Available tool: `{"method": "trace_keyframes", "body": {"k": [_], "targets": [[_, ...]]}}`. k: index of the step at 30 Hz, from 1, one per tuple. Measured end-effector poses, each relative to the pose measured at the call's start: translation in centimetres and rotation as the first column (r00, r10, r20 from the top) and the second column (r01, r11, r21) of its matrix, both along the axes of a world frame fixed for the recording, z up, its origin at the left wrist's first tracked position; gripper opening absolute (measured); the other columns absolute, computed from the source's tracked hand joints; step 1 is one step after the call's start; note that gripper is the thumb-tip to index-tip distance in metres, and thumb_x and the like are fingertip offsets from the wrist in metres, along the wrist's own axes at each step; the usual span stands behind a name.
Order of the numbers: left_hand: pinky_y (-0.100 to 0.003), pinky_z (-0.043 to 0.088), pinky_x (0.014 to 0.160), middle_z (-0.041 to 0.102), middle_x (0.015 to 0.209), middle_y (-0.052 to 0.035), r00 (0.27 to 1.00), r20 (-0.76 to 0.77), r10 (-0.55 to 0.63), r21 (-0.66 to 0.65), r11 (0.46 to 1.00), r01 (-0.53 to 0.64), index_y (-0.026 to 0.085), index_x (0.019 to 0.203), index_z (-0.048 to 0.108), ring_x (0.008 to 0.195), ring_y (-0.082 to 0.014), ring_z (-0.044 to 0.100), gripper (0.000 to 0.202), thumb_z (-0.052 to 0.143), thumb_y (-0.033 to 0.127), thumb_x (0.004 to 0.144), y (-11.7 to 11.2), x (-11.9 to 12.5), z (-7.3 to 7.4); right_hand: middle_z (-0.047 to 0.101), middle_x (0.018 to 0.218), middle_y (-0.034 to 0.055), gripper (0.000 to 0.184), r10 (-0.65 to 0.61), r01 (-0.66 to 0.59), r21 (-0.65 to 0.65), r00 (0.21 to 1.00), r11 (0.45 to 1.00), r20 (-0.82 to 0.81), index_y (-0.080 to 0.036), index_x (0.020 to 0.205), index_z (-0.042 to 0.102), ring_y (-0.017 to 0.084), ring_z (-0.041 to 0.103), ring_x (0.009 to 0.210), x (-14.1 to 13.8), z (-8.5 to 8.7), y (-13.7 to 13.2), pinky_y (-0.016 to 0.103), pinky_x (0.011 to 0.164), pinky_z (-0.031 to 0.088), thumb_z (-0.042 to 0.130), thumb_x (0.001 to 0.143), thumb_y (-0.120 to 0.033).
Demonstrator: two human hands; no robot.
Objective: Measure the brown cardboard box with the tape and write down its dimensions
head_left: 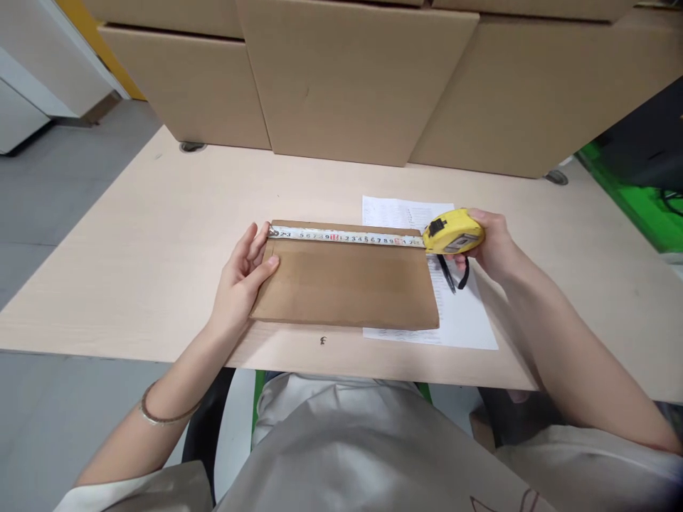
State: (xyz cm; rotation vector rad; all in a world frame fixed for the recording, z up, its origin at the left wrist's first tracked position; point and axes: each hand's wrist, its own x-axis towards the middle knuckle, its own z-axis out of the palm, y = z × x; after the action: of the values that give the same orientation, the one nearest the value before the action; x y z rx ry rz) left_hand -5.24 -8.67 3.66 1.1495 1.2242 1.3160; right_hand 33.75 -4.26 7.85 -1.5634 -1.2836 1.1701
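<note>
A flat brown cardboard box [346, 288] lies in front of me. My left hand [237, 277] grips its left edge, thumb on top and fingers at the side by the tape's hook end. Across the far part of the box runs the pulled-out metal tape blade [363, 238], its numbers facing up. My right hand [496, 245] is closed around the yellow tape measure [453, 231] at the box's right edge. A black wrist strap [464, 276] hangs from the tape's case.
Under the box's right side lie printed paper sheets [469, 323], with a dark pen [446, 274] on them. Large cardboard boxes [357, 78] stand along the back of the pale table [160, 284]. A small dark mark [323, 340] shows near the front edge.
</note>
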Motion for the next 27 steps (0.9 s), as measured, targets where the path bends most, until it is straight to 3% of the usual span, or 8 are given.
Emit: {"method": "trace_keyframes", "body": {"k": [4, 11, 14, 17, 21, 24, 27], "targets": [[-0.054, 0.035, 0.143, 0.054, 0.18, -0.0096, 1.0, -0.01, 0.002, 0.002, 1.0, -0.002, 0.033, 0.162, 0.063, 0.178, -0.0342, 0.029, 0.07, 0.086, 0.03, 0.096, -0.1, 0.0, 0.0, 0.06, 0.058, 0.0062, 0.043, -0.016, 0.015, -0.023, 0.999, 1.0, -0.032, -0.026, 0.074, 0.071, 0.018, 0.043, 0.044, 0.0, 0.2, -0.1, 0.037, 0.044, 0.034, 0.055, 0.098, -0.057], [-0.054, 0.033, 0.143, 0.046, 0.185, -0.0079, 0.999, 0.011, -0.046, 0.039, 0.998, 0.046, 0.041, 0.173, 0.049, 0.179, -0.034, 0.024, 0.09, 0.091, 0.04, 0.093, 0.5, -0.7, -1.3, 0.065, 0.066, 0.0056, 0.047, 0.07, -0.078, 0.087, 0.994, 0.993, 0.087, -0.028, 0.082, 0.069, 0.021, 0.05, 0.05, -0.1, 1.8, 0.0, 0.038, 0.048, 0.039, 0.059, 0.097, -0.071], [-0.051, 0.037, 0.141, 0.041, 0.188, -0.0076, 0.999, 0.023, -0.035, -0.036, 0.999, 0.036, 0.041, 0.176, 0.045, 0.178, -0.0348, 0.027, 0.095, 0.09, 0.042, 0.093, 0.6, -0.9, -1.6, 0.065, 0.068, 0.0042, 0.05, 0.169, -0.181, 0.131, 0.98, 0.975, 0.101, -0.029, 0.084, 0.063, 0.02, 0.051, 0.051, -2.9, 3.6, 0.4, 0.036, 0.048, 0.04, 0.062, 0.098, -0.077], [-0.05, 0.039, 0.141, 0.043, 0.187, -0.0072, 0.999, 0.024, -0.031, -0.103, 0.994, 0.033, 0.039, 0.174, 0.048, 0.178, -0.0361, 0.03, 0.09, 0.089, 0.044, 0.094, 0.7, -1.0, -1.6, 0.065, 0.07, 0.0019, 0.051, 0.29, -0.301, 0.165, 0.953, 0.939, 0.088, -0.028, 0.088, 0.056, 0.019, 0.055, 0.055, -7.4, 5.1, 1.2, 0.032, 0.047, 0.04, 0.067, 0.099, -0.077], [-0.053, 0.046, 0.137, 0.051, 0.183, -0.0087, 0.998, 0.038, -0.046, -0.127, 0.991, 0.051, 0.038, 0.172, 0.052, 0.173, -0.0386, 0.04, 0.087, 0.089, 0.046, 0.094, 0.7, -1.0, -1.5, 0.069, 0.091, 0.0031, 0.055, 0.451, -0.465, 0.213, 0.885, 0.859, 0.115, -0.028, 0.102, 0.057, 0.022, 0.068, 0.077, -12.5, 5.9, 2.0, 0.032, 0.061, 0.054, 0.061, 0.103, -0.082], [-0.053, 0.049, 0.134, 0.05, 0.183, -0.0094, 0.997, 0.057, -0.056, -0.127, 0.99, 0.063, 0.037, 0.173, 0.049, 0.17, -0.0385, 0.046, 0.088, 0.089, 0.045, 0.095, 0.7, -0.9, -1.3, 0.07, 0.101, 0.0038, 0.053, 0.471, -0.521, 0.296, 0.852, 0.8, 0.229, -0.028, 0.114, 0.058, 0.024, 0.071, 0.092, -13.5, 6.0, 1.5, 0.038, 0.078, 0.06, 0.055, 0.107, -0.08], [-0.052, 0.051, 0.133, 0.052, 0.182, -0.0091, 0.997, 0.065, -0.035, -0.15, 0.988, 0.044, 0.037, 0.171, 0.052, 0.169, -0.0393, 0.047, 0.086, 0.09, 0.044, 0.094, 0.7, -0.8, -1.1, 0.072, 0.108, 0.006, 0.046, 0.424, -0.553, 0.332, 0.819, 0.764, 0.387, -0.028, 0.121, 0.057, 0.028, 0.071, 0.099, -12.6, 5.0, -0.2, 0.043, 0.088, 0.06, 0.058, 0.108, -0.073]]}}
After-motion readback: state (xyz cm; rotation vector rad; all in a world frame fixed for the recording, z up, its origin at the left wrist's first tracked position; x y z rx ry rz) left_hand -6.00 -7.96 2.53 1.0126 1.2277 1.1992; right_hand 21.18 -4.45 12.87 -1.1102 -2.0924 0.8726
